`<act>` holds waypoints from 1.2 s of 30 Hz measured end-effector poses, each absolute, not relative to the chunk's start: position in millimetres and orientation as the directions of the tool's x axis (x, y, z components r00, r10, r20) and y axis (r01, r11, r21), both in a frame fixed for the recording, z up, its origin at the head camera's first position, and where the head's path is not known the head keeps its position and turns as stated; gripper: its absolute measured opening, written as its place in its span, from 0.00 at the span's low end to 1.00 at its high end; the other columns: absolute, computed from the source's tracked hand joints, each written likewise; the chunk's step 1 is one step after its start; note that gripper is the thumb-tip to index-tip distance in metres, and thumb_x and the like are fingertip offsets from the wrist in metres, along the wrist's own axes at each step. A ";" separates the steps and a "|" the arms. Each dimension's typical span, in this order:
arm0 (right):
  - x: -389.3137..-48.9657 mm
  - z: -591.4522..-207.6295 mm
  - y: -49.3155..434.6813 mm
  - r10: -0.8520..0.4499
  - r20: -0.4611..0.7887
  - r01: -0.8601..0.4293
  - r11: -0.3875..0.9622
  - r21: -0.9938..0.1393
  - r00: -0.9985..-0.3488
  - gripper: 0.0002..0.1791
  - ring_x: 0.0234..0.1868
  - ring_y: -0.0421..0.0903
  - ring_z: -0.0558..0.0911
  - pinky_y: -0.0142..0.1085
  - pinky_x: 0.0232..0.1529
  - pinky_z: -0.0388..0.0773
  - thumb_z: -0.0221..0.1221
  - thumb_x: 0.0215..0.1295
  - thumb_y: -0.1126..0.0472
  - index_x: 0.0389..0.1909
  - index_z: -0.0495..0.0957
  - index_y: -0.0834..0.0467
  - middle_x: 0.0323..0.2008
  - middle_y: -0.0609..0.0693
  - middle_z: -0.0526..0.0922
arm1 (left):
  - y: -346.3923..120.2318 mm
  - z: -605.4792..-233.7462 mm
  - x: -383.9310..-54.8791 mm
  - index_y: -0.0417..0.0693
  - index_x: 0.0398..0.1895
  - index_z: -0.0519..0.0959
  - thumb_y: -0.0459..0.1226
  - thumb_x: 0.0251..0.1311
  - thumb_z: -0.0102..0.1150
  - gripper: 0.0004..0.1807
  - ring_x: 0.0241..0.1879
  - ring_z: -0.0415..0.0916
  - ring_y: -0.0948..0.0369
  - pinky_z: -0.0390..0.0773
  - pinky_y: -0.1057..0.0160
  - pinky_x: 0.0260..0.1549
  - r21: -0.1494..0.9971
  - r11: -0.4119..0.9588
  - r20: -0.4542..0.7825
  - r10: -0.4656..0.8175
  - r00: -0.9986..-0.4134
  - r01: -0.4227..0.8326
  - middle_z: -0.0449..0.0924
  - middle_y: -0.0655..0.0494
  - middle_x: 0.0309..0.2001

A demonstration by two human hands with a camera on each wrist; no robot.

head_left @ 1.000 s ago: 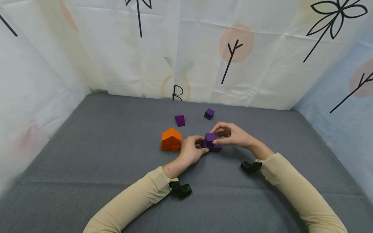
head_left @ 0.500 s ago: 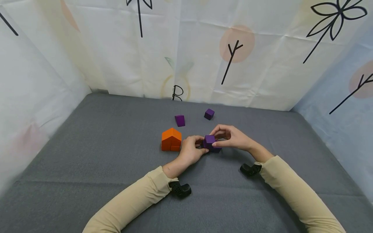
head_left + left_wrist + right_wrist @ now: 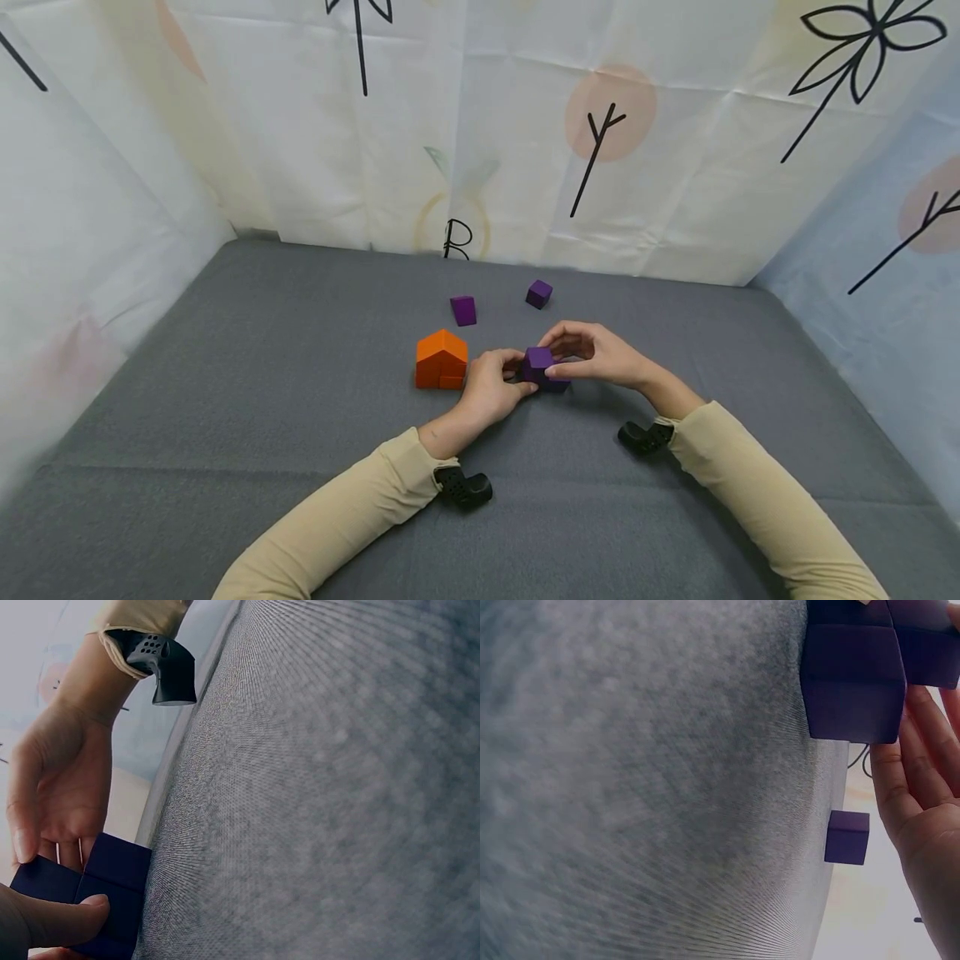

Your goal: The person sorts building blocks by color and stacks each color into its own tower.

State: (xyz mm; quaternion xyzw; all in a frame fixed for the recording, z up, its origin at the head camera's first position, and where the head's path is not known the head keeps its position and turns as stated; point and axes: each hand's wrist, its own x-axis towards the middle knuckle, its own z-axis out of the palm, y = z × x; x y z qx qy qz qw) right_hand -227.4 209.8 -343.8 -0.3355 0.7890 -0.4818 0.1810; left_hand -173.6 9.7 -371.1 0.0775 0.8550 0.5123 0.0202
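In the head view my left hand point(image 3: 489, 390) grips the lower purple blocks point(image 3: 557, 387) from the left, its thumb along the near face. An upper purple block point(image 3: 537, 360) sits on the left one of them. My right hand point(image 3: 606, 358) pinches that upper block between thumb and fingers. From the left wrist, two lower blocks point(image 3: 118, 861) stand side by side against the cloth, and the upper block point(image 3: 46, 879) touches them. The right wrist view shows a lower block's end point(image 3: 853, 684) close up, with the right fingers point(image 3: 922, 742) beyond it.
Left of the hands stands an orange house-shaped stack of blocks point(image 3: 441, 360). Farther back lie a purple slant-sided block point(image 3: 463, 311) and a purple cube point(image 3: 538, 293). Grey cloth point(image 3: 300, 350) covers the table, and a printed curtain point(image 3: 510, 125) hangs behind it.
The right hand has lowered the upper purple block slightly, toward the near left, onto the lower blocks. During the last half second both hands stay almost still. The left hand keeps its hold.
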 end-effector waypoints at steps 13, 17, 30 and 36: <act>-253.4 -336.9 204.9 -0.412 0.017 -0.246 0.510 -0.824 -0.911 0.18 0.49 0.47 0.80 0.45 0.52 0.77 0.60 0.65 0.50 0.49 0.78 0.59 0.48 0.55 0.82 | 9.5 -369.7 -174.8 0.39 0.48 0.81 0.31 0.51 0.70 0.19 0.49 0.80 0.52 0.79 0.57 0.52 0.883 0.461 0.029 0.137 -0.990 0.089 0.83 0.46 0.48; -264.4 -338.2 198.4 -0.266 -0.006 -0.153 0.576 -0.803 -0.964 0.21 0.47 0.50 0.78 0.47 0.51 0.75 0.63 0.62 0.46 0.47 0.78 0.57 0.45 0.54 0.81 | 9.7 -369.9 -175.1 0.40 0.49 0.81 0.32 0.51 0.70 0.19 0.49 0.80 0.52 0.79 0.57 0.52 0.880 0.468 0.024 0.132 -0.991 0.084 0.83 0.46 0.48; -291.1 -341.6 187.5 -0.154 -0.104 -0.024 0.662 -0.749 -0.983 0.38 0.60 0.58 0.71 0.52 0.60 0.71 0.65 0.59 0.47 0.66 0.64 0.60 0.61 0.61 0.71 | 11.1 -369.9 -175.0 0.40 0.51 0.80 0.32 0.52 0.70 0.20 0.49 0.80 0.53 0.79 0.57 0.52 0.876 0.478 -0.003 0.133 -0.991 0.061 0.82 0.47 0.50; -299.3 -342.3 185.9 -0.192 -0.136 -0.038 0.700 -0.714 -0.972 0.40 0.64 0.60 0.69 0.54 0.62 0.69 0.64 0.60 0.47 0.69 0.60 0.59 0.65 0.64 0.67 | 10.4 -369.6 -174.0 0.40 0.51 0.80 0.32 0.53 0.69 0.21 0.50 0.79 0.53 0.78 0.56 0.53 0.880 0.472 -0.016 0.140 -0.990 0.053 0.81 0.46 0.51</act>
